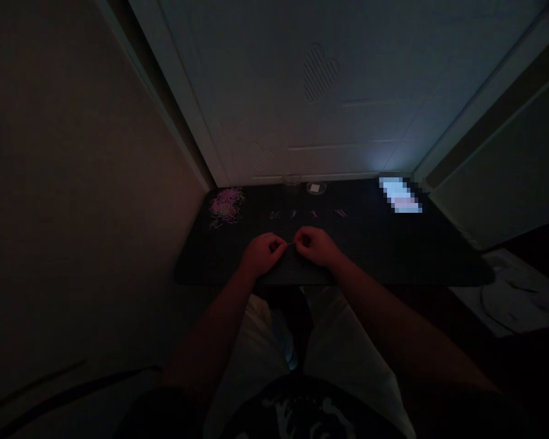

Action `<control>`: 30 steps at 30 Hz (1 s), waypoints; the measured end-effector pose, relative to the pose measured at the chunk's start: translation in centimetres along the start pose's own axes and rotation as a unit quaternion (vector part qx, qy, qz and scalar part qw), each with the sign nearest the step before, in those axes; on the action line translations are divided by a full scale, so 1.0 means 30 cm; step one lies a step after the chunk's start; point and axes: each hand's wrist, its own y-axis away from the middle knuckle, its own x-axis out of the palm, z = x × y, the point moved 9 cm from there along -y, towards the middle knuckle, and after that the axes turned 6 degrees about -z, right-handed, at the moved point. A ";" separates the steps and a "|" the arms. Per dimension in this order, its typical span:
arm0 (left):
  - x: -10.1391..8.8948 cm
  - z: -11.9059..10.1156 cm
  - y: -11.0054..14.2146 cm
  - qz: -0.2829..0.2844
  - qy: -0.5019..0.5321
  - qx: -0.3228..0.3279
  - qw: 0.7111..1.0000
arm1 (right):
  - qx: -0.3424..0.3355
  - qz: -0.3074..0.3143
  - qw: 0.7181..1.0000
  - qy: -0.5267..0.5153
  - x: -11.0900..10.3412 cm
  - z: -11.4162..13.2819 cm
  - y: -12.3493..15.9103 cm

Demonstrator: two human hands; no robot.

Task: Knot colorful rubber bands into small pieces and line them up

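Note:
My left hand (264,252) and my right hand (318,245) are close together over the dark table, near its front edge. Each is closed in a pinch. A thin, pale pinkish strip (290,244) spans the small gap between the fingertips, an end in either hand. Just beyond the hands lies a row of small groups: yellowish pieces (275,214), bluish pieces (293,214), pink pieces (313,214) and a few thin pale sticks (341,213). A loose heap of thin pink and purple strips (227,205) is at the table's back left. Dim light hides their exact kind.
The black table (393,256) stands against a pale panel with raised hearts (320,72). Along the back edge are a clear round container (291,181) and a shallow round dish (316,188) with something white. A lit screen (400,195), pixelated, is at back right.

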 end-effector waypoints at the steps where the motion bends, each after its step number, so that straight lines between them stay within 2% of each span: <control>1: 0.001 -0.002 0.000 0.001 0.002 0.002 1.000 | 0.000 0.000 1.000 0.002 0.000 0.001 0.000; 5: -0.001 -0.006 -0.003 -0.001 0.012 0.006 1.000 | 0.007 -0.024 1.000 -0.008 -0.019 -0.002 -0.005; 11: -0.015 -0.004 -0.004 -0.013 0.031 -0.006 0.999 | 0.054 -0.091 0.991 -0.076 -0.063 -0.053 -0.010; 16: -0.016 -0.003 -0.004 -0.014 0.026 -0.007 1.000 | 0.061 -0.122 0.986 -0.094 -0.082 -0.076 -0.014; 19: -0.023 0.013 -0.002 -0.026 0.023 -0.026 0.999 | 0.102 -0.189 0.965 -0.153 -0.127 -0.129 -0.008; 21: -0.031 0.022 0.000 -0.038 0.024 -0.039 0.998 | 0.127 -0.210 0.949 -0.197 -0.140 -0.163 -0.004; 25: -0.031 0.019 0.001 -0.037 0.021 -0.037 0.998 | 0.109 -0.170 0.964 -0.173 -0.115 -0.150 -0.012; 30: -0.031 0.011 0.001 -0.043 0.032 -0.032 0.998 | 0.047 -0.091 0.992 -0.074 -0.058 -0.062 -0.013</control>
